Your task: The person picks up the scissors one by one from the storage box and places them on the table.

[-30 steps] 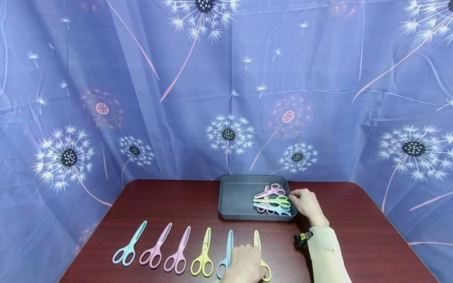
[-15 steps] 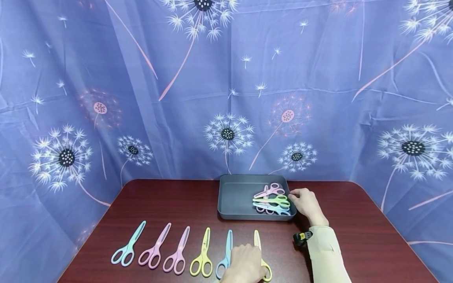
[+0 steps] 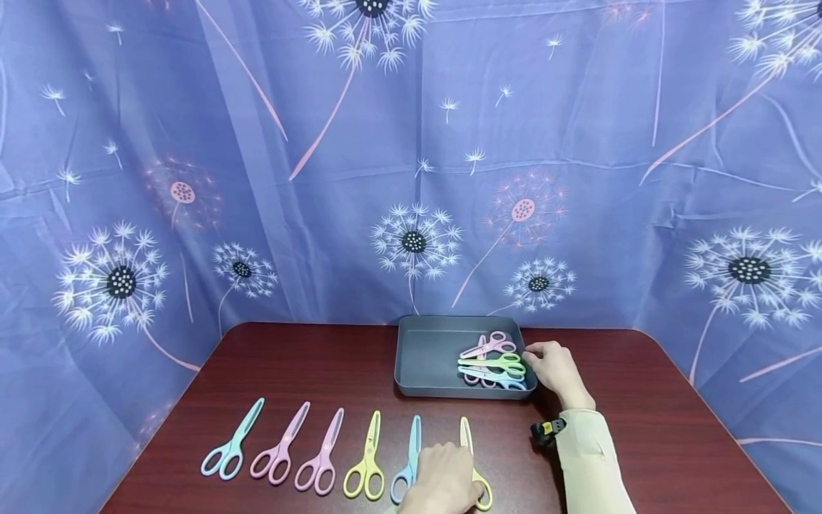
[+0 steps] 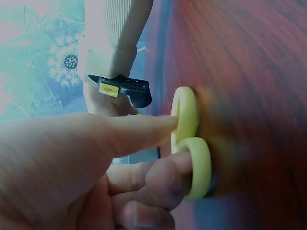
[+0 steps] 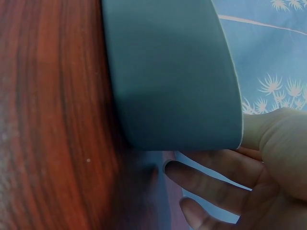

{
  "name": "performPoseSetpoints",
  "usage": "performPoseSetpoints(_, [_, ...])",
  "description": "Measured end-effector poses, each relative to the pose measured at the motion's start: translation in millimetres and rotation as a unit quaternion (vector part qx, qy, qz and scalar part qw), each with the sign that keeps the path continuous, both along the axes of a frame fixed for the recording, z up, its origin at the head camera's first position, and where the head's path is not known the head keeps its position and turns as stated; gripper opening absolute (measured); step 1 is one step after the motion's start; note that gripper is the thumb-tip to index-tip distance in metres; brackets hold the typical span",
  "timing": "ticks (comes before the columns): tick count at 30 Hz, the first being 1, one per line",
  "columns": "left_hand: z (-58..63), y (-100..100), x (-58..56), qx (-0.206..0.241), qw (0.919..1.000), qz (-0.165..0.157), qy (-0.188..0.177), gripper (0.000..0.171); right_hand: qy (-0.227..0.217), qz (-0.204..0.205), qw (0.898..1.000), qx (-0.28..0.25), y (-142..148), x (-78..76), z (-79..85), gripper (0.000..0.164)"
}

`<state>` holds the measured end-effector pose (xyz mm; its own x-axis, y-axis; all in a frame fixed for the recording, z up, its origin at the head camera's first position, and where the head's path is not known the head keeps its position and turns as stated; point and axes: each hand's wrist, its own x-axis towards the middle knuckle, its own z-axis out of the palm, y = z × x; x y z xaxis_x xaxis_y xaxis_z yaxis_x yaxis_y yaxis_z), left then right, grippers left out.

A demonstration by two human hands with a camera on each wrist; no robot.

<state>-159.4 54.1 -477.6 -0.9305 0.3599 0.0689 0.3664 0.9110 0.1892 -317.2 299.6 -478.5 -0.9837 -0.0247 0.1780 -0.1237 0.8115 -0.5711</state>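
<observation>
My left hand (image 3: pixel 443 477) is at the front of the table, at the handles of a pair of yellow scissors (image 3: pixel 466 431). In the left wrist view the thumb goes to one yellow loop (image 4: pixel 189 112) and a finger passes into the other; the remaining fingers are curled. The scissors lie on the table with blades pointing away, partly hidden by the hand. My right hand (image 3: pixel 556 370) grips the right end of a dark grey tray (image 3: pixel 427 357). In the right wrist view its thumb goes over the tray's rim and the fingers stay outside, below the wall.
Inside the tray, at its right end, several scissors are piled, including green scissors (image 3: pixel 491 363). A row on the table holds blue scissors (image 3: pixel 414 442), more yellow scissors (image 3: pixel 369 457), two pink pairs and turquoise scissors (image 3: pixel 234 446). A dandelion-print curtain (image 3: pixel 334 235) hangs behind.
</observation>
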Motion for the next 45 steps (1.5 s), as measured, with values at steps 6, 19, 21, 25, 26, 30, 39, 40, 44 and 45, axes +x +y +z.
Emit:
performPoseSetpoints(6, [10.4,-3,-1.9,0.016,0.9997,-0.001,-0.018,0.047,-0.013,-0.003,1.000,-0.001,0,-1.1,1.1,0.026])
performPoseSetpoints(19, [29.0,-13,-12.2,0.025,0.9985,0.026,-0.042,0.050,-0.012,-0.004,1.000,0.000,-1,2.3,1.8,0.025])
performPoseSetpoints(21, [32.0,-17,-14.8,0.031,0.9981,0.030,-0.045,0.050,-0.011,-0.003,1.000,0.001,-1,2.2,1.3,0.025])
performPoseSetpoints(25, [36.7,-25,-19.6,0.041,0.9980,0.033,-0.036,0.051,-0.006,-0.001,1.000,0.000,0,1.8,0.7,0.025])
performPoseSetpoints(26, [37.5,-27,-20.7,0.043,0.9981,0.032,-0.033,0.051,-0.004,-0.001,1.000,0.001,0,1.6,0.3,0.024])
performPoseSetpoints(30, [39.8,-34,-26.5,0.050,0.9980,0.023,-0.031,0.047,-0.003,-0.001,1.000,0.001,0,1.8,1.1,0.024])
performPoseSetpoints(39, [40.3,-51,-40.5,0.086,0.9949,0.020,-0.049,0.044,-0.004,-0.004,1.000,-0.002,3,0.4,-2.7,0.024])
performPoseSetpoints(40, [40.5,-54,-42.5,0.090,0.9942,0.020,-0.055,0.044,0.000,-0.003,1.000,-0.002,3,0.0,-3.2,0.023])
performPoseSetpoints(44, [41.0,-66,-51.1,0.110,0.9902,0.025,-0.082,0.040,0.010,-0.001,1.000,-0.001,2,-1.1,-4.5,0.023])
performPoseSetpoints(45, [40.8,-69,-53.1,0.117,0.9893,0.027,-0.083,0.039,0.008,-0.001,1.000,-0.001,2,-0.9,-4.6,0.023])
